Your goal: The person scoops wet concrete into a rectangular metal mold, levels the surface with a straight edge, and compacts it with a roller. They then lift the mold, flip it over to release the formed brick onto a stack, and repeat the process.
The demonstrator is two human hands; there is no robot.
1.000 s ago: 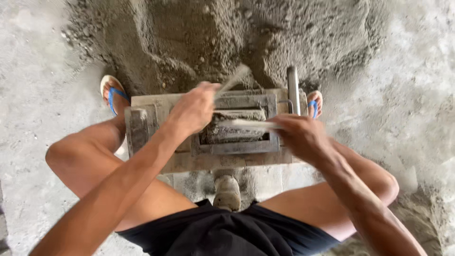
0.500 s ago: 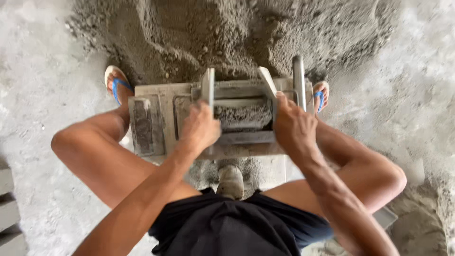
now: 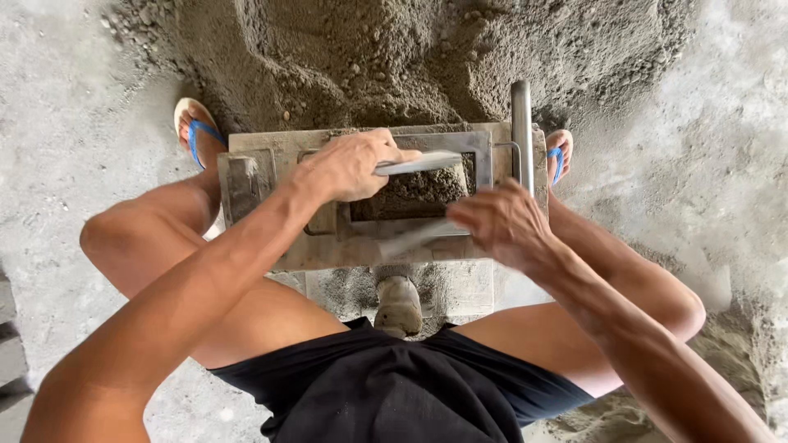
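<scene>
I squat over a grey metal block mould (image 3: 263, 156) whose rectangular cavity holds damp dark mix (image 3: 414, 195). My left hand (image 3: 353, 164) grips a flat metal strip (image 3: 423, 162) lying across the far side of the cavity. At the cavity's near right corner, my right hand (image 3: 502, 223) holds a second flat strip (image 3: 419, 237), which is blurred by motion and slants over the near edge. Both strips lie low over the mix.
A large heap of grey sand mix (image 3: 410, 57) rises just beyond the mould. An upright metal lever (image 3: 521, 127) stands at the mould's right end. My feet in blue sandals (image 3: 197, 131) (image 3: 560, 154) flank it on the concrete floor (image 3: 74, 123). Grey blocks (image 3: 10, 353) sit at the left edge.
Half a second ago both hands held the strips upright at the cavity's sides. Now the strips are laid nearly flat over the mix, and the right one is moving.
</scene>
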